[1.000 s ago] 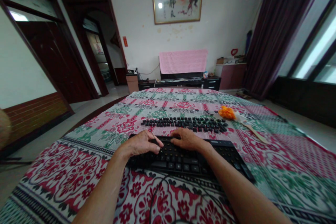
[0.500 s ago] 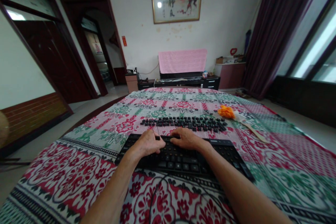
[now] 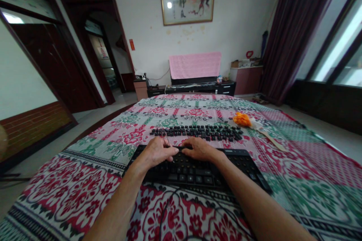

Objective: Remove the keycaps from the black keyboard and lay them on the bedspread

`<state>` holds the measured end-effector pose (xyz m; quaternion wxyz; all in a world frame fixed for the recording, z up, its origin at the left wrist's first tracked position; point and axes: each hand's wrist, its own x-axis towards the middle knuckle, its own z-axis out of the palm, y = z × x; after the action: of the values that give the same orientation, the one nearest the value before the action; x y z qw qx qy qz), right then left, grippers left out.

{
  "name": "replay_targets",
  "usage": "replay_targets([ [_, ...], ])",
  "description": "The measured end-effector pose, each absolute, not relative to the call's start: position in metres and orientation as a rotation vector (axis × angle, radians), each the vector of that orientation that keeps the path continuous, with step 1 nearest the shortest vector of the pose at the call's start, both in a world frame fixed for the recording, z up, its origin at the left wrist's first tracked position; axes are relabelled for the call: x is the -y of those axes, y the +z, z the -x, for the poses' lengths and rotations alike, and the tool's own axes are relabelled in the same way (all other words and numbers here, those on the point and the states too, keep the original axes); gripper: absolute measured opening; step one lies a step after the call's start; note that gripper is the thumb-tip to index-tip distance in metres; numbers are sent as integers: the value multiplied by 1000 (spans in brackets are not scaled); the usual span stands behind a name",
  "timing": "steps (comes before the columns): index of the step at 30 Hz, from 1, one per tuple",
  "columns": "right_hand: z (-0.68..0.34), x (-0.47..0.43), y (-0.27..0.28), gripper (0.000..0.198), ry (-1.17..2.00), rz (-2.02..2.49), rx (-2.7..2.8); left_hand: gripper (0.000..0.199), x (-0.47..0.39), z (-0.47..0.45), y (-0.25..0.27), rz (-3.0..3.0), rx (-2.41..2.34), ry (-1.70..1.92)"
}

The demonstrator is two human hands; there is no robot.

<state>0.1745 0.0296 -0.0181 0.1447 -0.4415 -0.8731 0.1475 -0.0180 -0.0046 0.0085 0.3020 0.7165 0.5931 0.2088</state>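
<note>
A black keyboard (image 3: 198, 171) lies on the patterned cloth, with keycaps on its near rows and bare key positions showing farther up. My left hand (image 3: 158, 153) is over its upper left-middle part, fingers bent together and thumb stretched to the right; what lies between them is hidden. Close beside it, my right hand (image 3: 201, 149) rests at the keyboard's upper middle with its fingers curled down and thumb tucked near them. Whatever its fingertips grip is too small to make out. Just beyond the keyboard, several loose black keycaps (image 3: 207, 131) lie in rows.
Right of the loose keycaps lies a brush-like tool (image 3: 270, 138) with a pale handle, by a fluffy orange thing (image 3: 241, 119). A black cable (image 3: 162, 211) runs over the tablecloth (image 3: 85, 180) in front of the keyboard. A pink cloth (image 3: 195, 66) hangs beyond the table.
The black keycap visible between my left thumb and fingers is out of sight now. My left thumb has straightened to the right; my right hand stays nearly in place. The view shifts slightly.
</note>
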Motion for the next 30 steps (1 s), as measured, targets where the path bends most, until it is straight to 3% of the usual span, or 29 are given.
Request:
replay_targets([
  [8,-174,-30,-19,26,472,1254,2499,31,6,17,19,-1874,-1753,731],
  [30,-174,-30,-19,24,467,1227,2496,20,18,-2,19,-1961,-1821,569],
])
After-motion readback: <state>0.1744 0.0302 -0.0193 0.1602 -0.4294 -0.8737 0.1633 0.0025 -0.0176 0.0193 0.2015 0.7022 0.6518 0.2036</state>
